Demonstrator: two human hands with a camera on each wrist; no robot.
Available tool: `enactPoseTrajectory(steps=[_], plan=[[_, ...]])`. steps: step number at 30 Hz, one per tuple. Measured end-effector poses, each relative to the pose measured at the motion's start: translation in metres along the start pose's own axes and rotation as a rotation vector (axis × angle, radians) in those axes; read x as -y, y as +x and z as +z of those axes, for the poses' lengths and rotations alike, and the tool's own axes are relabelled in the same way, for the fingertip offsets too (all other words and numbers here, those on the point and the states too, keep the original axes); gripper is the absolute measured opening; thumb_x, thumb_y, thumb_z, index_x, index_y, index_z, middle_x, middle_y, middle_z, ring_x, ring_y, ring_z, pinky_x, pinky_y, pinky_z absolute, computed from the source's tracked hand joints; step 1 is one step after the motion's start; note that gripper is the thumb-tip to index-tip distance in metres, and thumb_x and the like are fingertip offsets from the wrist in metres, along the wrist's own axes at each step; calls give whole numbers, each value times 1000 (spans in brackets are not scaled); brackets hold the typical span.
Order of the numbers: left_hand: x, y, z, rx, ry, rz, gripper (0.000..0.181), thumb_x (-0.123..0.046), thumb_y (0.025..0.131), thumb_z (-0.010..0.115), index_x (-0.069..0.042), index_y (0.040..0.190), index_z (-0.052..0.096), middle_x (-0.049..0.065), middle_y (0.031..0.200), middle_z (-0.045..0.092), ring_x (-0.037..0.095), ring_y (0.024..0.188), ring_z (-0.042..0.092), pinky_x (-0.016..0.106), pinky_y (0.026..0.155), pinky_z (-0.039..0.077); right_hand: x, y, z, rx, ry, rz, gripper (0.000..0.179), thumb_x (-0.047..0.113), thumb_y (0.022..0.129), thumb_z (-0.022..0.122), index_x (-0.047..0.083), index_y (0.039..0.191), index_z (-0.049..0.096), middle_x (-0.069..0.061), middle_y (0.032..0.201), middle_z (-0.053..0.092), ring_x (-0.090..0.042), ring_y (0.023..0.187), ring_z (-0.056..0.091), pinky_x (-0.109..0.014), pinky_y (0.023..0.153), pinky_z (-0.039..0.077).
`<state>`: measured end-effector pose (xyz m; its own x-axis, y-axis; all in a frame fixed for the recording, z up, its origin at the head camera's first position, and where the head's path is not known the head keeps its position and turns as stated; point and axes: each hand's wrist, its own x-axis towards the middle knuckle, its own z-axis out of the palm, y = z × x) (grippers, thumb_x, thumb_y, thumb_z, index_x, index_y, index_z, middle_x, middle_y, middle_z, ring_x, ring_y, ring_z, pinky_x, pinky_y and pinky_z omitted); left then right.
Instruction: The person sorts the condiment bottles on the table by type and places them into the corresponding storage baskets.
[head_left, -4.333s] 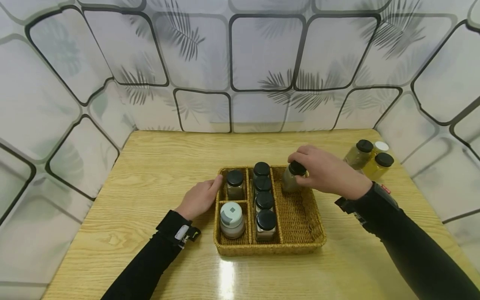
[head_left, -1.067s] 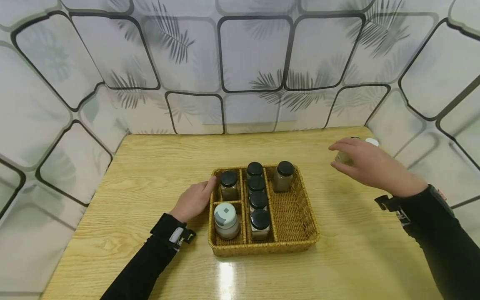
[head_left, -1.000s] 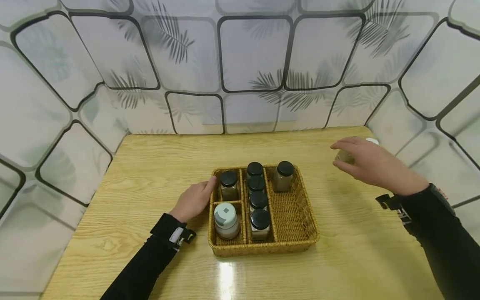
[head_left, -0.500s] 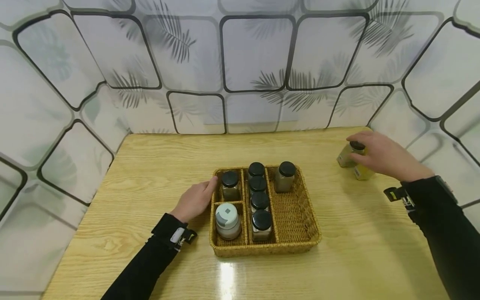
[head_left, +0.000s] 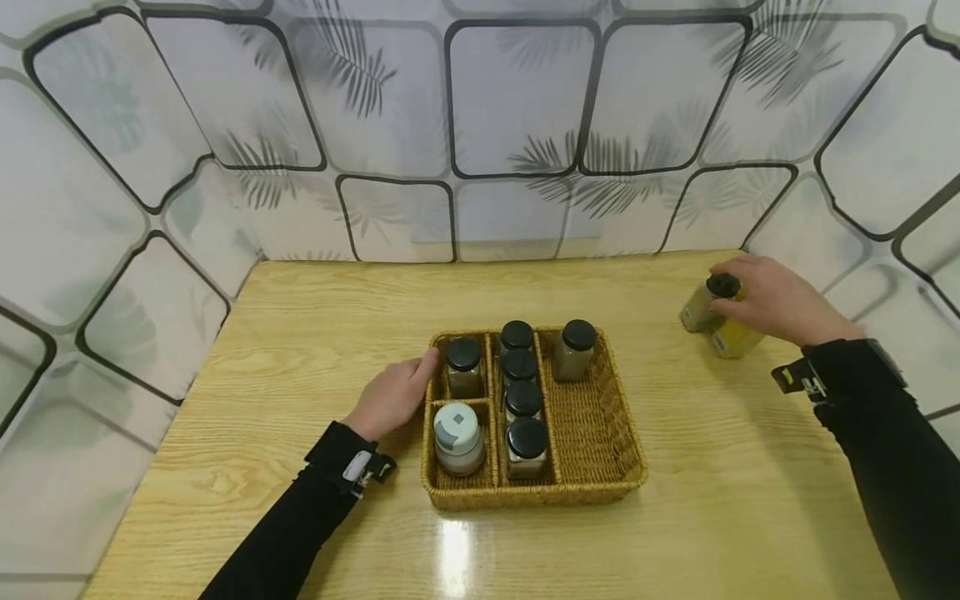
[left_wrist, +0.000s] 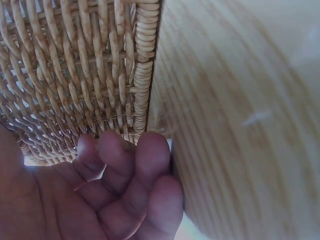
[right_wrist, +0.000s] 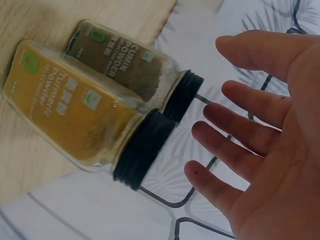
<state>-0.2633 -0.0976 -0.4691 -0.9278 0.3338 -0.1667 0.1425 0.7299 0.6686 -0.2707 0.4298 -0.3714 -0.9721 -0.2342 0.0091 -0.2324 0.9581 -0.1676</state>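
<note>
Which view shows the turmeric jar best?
The right wrist view: the turmeric jar shows from base to black lid, its label reading "Turmeric Powder". The head view shows only part of its yellow body, the right hand covering its top. The left wrist view doesn't show it.

Bordering the tabletop [head_left: 315, 317] with a pale back wall [head_left: 517, 100], a left wall [head_left: 67, 275] and a right wall [head_left: 885, 167], and repeating thick, rounded dark outlines [head_left: 522, 177] and grey ones across all three. Scattering feathery grey leaf prints [head_left: 363, 71] over the back wall and showing a fainter greenish leaf print [head_left: 108, 96] on the left wall. Running light-brown grain across the tabletop and reflecting a white patch of glare [head_left: 453, 554] near the bottom of the head view.
</note>
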Motion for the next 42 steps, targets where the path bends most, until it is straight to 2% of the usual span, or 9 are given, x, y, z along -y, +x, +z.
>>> enactPoseTrajectory(steps=[10,14,20,29,35,42], plan=[[-1,-2,-2,2,20,1,69,-70,102,11,-15,75,44,2,65,31,17,57,31,39,75,36,-13,10,10,71,-44,40,57,20,97,65,-4,144,45,-33,139,46,-50,118,52,-62,92,44],[-2,-2,-2,-6,25,2,69,-69,103,12,-15,75,45,2,65,31,17,57,33,39,74,37,-15,12,12,101,-47,69,56,16,98,62,-3,147,41,-34,138,46,-51,118,52,-61,91,45],[-3,-1,-1,-12,20,-1,69,-71,102,12,-16,71,40,2,64,31,17,56,31,37,70,36,-15,13,14,76,-48,43,50,8,97,61,-5,142,46,-35,133,50,-49,117,52,-59,90,45],[0,0,1,-13,5,9,71,-72,101,12,-15,69,39,1,60,31,17,53,27,34,62,32,-12,14,14,81,-3,29,50,10,95,65,-6,140,49,-33,133,51,-47,118,50,-56,88,46],[-1,0,0,-18,17,5,69,-70,102,13,-15,70,39,2,62,31,17,54,29,35,66,35,-11,11,14,86,1,15,50,11,96,65,-6,140,49,-33,134,50,-47,118,50,-55,87,46],[-2,0,1,-20,22,0,69,-71,102,12,-16,70,39,2,64,32,18,56,31,37,69,37,-4,6,11,55,5,5,48,13,96,66,-4,139,51,-30,132,52,-43,116,53,-54,88,46]])
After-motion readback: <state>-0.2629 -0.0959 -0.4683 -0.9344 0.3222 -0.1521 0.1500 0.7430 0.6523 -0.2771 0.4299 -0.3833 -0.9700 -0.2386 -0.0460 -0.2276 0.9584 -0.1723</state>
